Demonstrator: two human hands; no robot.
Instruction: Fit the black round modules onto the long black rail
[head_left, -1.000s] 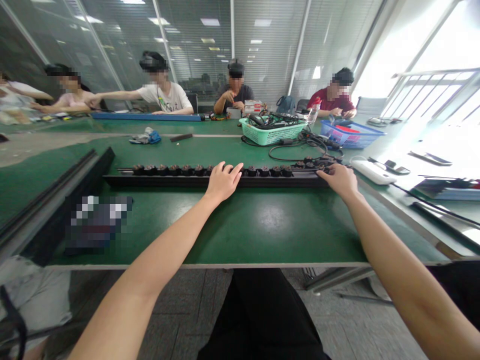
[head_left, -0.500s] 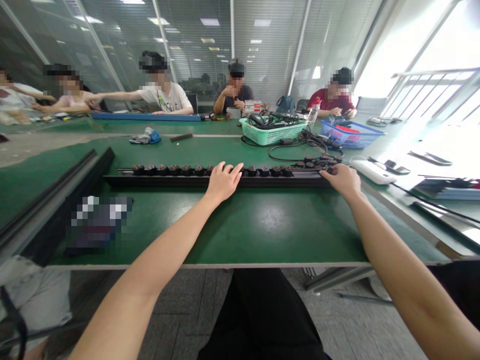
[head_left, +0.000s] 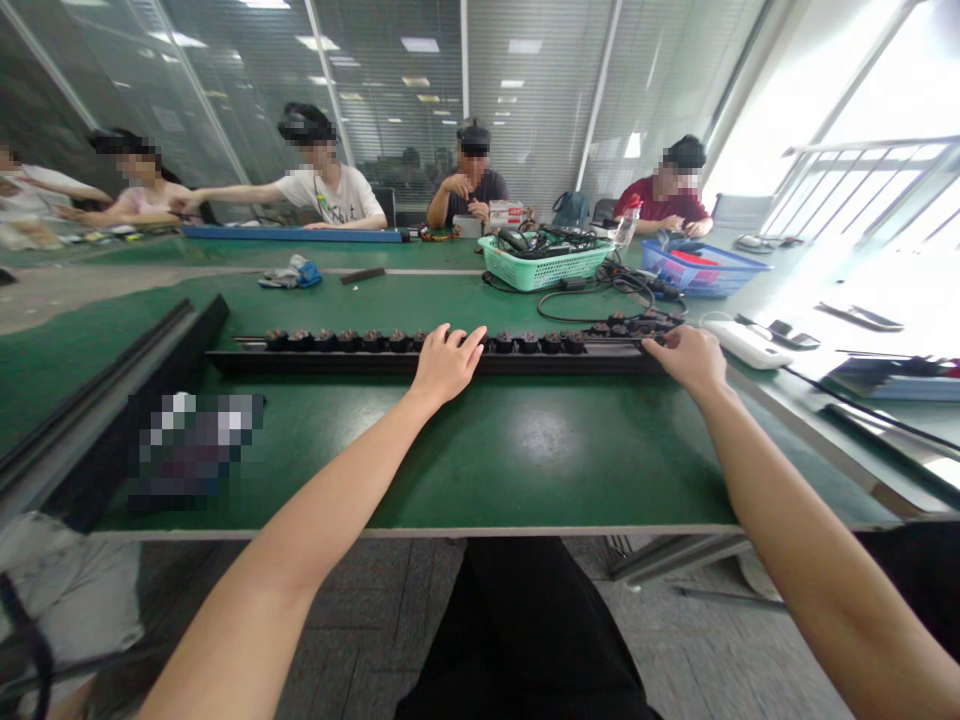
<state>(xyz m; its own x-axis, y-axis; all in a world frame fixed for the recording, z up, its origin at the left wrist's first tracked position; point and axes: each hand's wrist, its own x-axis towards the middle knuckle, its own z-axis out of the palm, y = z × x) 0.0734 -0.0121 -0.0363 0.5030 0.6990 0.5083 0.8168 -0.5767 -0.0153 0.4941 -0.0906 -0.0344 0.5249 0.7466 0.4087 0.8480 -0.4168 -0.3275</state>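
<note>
A long black rail lies crosswise on the green table, with a row of round black modules along it. Thin metal strips show at the row's left end. My left hand rests over the middle of the row, fingers stretched and slightly apart; its thumb is hidden. At the rail's right end, my right hand is closed in a pinch, and what lies between its fingertips is hidden. More black modules sit just behind the row, left of my right hand.
Behind are a green basket of cables, a blue basket and loose black cable. Long black profiles lie at left near a blurred dark packet. A white power strip stands right. Several people sit across the table.
My right hand has shifted very slightly at the rail's right end. My left hand and the rail stay where they were.
</note>
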